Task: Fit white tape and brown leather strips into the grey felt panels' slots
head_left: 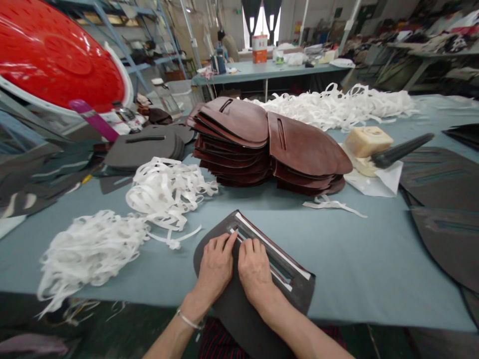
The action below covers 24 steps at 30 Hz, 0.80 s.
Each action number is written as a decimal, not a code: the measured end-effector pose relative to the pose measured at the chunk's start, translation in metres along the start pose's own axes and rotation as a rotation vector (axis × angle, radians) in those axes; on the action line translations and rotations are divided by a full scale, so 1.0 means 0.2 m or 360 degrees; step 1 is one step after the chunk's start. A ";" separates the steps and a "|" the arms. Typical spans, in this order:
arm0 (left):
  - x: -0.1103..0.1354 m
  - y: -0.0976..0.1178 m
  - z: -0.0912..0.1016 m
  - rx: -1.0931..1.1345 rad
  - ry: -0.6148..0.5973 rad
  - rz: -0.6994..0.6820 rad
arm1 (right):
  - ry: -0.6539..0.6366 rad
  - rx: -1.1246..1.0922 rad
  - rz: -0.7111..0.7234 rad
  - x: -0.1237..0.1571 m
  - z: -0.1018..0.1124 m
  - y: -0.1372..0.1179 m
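A dark grey, round-ended panel [239, 319] with a long slot lies before me, overhanging the table's front edge. One white strip [273, 245] runs along its straight edge, and a second white strip [280, 280] borders the slot. At the slot's upper left end, my left hand [217, 262] has its fingers bent and pressed together on the slot's edge. My right hand [255, 269] is right beside it, fingers curled over the same edge. Both hands are closed on the panel; their fingertips partly hide the strip there.
Stacked brown leather panels [235, 149] stand behind the work. Piles of white tape [95, 249] lie left and at the back. At right are a yellowish block [368, 139], a dark-handled tool [406, 149] and grey panels [445, 214]. A red basin-like object [63, 60] looms upper left.
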State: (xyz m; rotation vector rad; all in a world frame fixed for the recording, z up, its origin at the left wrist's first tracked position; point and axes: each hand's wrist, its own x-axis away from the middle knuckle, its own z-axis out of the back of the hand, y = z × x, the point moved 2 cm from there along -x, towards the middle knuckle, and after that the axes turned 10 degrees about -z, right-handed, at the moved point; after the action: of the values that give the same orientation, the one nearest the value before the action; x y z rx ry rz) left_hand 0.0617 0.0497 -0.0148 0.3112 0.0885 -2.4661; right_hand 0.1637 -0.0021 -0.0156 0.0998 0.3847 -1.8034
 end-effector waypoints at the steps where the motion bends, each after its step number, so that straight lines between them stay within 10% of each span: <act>1: -0.01 0.00 0.00 -0.0030 -0.0028 -0.0001 | 0.0004 -0.0003 0.0005 0.01 0.00 0.00; 13: -0.02 0.05 0.00 -0.0013 0.0025 0.0101 | 0.0076 0.0017 0.0091 0.50 0.21 0.36; 24: 0.14 0.26 0.18 0.0375 -0.0256 0.0212 | 0.0073 -0.0099 0.0054 0.53 0.22 0.37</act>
State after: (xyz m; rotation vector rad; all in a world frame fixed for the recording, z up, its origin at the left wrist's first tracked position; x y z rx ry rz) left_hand 0.0656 -0.0137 0.0135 0.2098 -0.2839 -2.3608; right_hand 0.2123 -0.1302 -0.0183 0.1038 0.4686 -1.7564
